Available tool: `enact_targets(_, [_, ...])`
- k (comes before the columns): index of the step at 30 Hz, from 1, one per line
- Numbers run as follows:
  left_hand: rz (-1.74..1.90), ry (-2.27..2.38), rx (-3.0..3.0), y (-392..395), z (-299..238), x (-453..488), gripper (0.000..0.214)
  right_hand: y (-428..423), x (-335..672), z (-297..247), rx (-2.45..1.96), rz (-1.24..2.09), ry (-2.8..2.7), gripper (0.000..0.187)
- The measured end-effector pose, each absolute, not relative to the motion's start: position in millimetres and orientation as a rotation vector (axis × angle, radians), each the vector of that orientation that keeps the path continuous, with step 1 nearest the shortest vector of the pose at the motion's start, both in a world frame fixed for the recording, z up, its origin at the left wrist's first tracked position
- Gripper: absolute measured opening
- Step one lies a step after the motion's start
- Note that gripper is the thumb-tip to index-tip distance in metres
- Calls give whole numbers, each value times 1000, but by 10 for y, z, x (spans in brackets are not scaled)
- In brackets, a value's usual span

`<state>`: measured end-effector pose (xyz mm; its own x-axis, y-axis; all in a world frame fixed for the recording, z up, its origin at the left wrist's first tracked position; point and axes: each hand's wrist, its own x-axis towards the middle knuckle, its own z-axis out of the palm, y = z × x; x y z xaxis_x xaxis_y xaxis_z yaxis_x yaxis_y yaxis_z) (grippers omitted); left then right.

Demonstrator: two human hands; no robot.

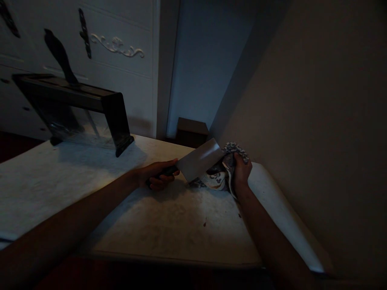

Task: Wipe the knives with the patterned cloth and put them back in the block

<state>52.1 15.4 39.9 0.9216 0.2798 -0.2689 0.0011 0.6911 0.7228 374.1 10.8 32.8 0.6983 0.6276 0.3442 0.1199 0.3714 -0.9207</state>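
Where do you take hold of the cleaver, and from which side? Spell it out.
Probably best by its dark handle, coming from the person's left: the handle points that way, where the left grip wraps it, while the broad blade extends rightward toward the patterned cloth.

No readable text, labels, brands, numbers or signs, near or far, left or right; dim scene throughout.

Knife stand (113,106): stood on tabletop (169,233), left; cabinet (127,76) behind it. Cleaver (201,160): was right of stand. Cloth (217,179): at cleaver's right end.
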Motion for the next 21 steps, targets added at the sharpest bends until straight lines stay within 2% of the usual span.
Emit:
enact_targets(8, [104, 410, 877, 102, 440, 500, 41, 110, 3781, 243, -1006, 634, -835, 34])
enact_targets(21, [276, 519, 973, 59, 443, 578, 38, -36, 3624, 357, -1182, 548, -1056, 42])
